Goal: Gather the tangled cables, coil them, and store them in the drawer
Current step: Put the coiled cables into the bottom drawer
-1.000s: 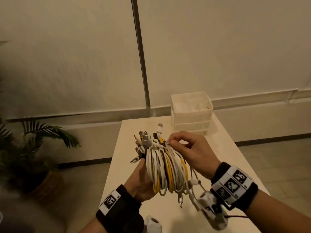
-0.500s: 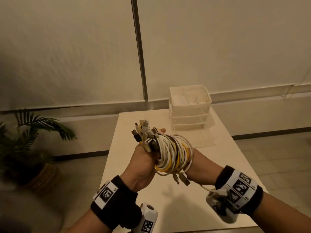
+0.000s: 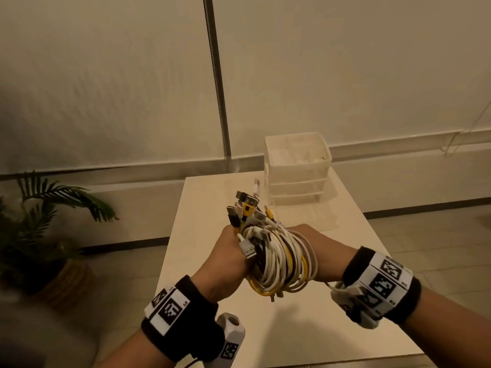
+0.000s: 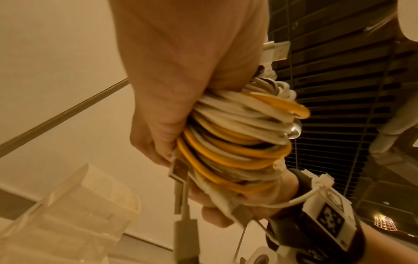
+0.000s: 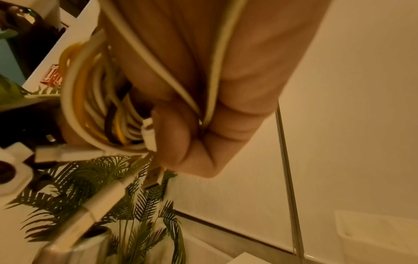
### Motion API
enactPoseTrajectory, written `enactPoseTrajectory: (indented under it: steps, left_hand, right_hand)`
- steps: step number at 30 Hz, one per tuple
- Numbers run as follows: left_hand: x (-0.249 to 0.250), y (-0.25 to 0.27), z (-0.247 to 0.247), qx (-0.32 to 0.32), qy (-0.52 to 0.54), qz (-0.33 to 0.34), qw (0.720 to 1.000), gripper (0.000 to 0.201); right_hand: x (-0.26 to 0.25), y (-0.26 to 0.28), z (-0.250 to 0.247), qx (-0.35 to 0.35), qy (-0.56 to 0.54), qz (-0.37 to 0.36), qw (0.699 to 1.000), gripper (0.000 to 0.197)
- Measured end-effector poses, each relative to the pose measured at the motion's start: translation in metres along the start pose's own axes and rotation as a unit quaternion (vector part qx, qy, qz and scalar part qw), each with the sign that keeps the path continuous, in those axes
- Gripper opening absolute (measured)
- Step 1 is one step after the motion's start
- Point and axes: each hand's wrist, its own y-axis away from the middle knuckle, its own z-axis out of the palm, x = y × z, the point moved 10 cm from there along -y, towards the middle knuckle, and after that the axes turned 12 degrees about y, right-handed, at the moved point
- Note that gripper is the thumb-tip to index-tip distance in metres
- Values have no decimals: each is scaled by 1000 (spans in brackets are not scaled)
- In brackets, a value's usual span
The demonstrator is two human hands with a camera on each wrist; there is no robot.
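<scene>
Two hands: both grip one coiled cable bundle (image 3: 279, 258), white, yellow and black strands, held in the air above the near part of the white table (image 3: 372, 328).
Left hand (image 3: 228, 261): fist curled tight around the bundle's left side, USB plugs (image 3: 245, 205) fanning up out of the top.
Right hand (image 3: 321, 257): wrapped round the far side of the coil, a loose white strand (image 5: 217, 59) running across its palm and pinched in the curled fingers (image 5: 174, 135).
Progress, gathering: looks finished; no stray cable shows on the tabletop.
Progress, coiling: judged nearly complete, with the loops stacked neatly while several plug ends dangle below (image 4: 184, 230).
Progress, storing: not yet begun; the bundle sits well short of the drawers.
Drawer unit (image 3: 297, 168): translucent plastic stack at the table's far end, apparently with one drawer (image 3: 324, 216) pulled forward at the bottom; its faint outline makes that uncertain.
Hidden: the right fingertips behind the coil in the head view; how many cables make up the bundle; what the unit's top tray holds.
Backdrop: potted palm (image 3: 39, 221) on the floor at left, pale wall behind.
</scene>
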Motion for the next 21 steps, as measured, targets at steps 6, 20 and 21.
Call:
enactPoseTrajectory:
  steps: [6,20,21]
  left_hand:
    - [3,6,-17,66,21,40,997,30]
    - [-7,6,-97,328,277,51,902,43]
    - [-10,8,-105,357,247,63,899,43]
  right_hand:
    - [21,-3,-3,62,-74,52,994,61]
    - [-18,21,58,42,-479,61,875,25]
    - [-19,27,66,22,-562,90,822,27]
